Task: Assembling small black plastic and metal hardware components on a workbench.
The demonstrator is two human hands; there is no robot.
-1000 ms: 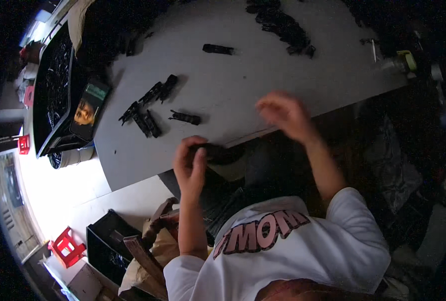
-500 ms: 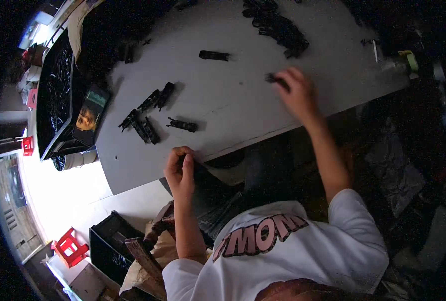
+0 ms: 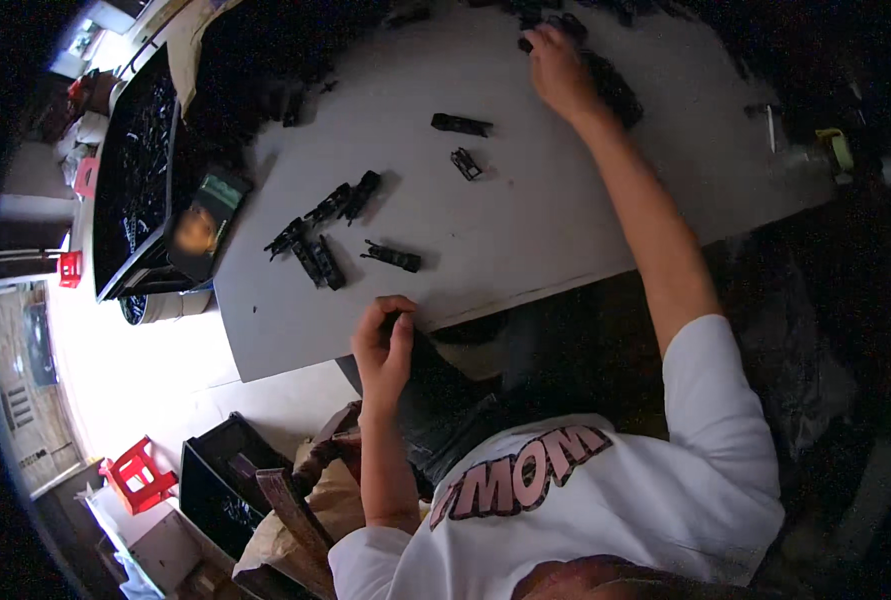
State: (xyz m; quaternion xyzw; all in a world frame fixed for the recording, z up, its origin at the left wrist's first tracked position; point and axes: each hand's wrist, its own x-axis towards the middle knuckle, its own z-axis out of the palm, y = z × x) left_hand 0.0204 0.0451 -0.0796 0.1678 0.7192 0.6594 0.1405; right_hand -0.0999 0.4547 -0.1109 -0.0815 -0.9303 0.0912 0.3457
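Now | right hand (image 3: 557,70) on black parts pile (image 3: 610,85) | left hand (image 3: 383,345) perhaps pinching part

right hand (image 3: 557,68) on pile of black parts (image 3: 605,75) | left hand (image 3: 383,345) at grey table (image 3: 525,220) edge

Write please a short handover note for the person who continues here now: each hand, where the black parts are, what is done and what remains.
Left hand: at the near table edge, fingers closed on a small black part.
Right hand: stretched to the far side, on the pile of black parts; whether it grips one cannot be told.
Grey table: a group of black parts lies at the left-centre, one single piece near it, two more pieces farther away.
Done: several parts lie spread out apart from the pile.
Left: the far pile holds many parts.
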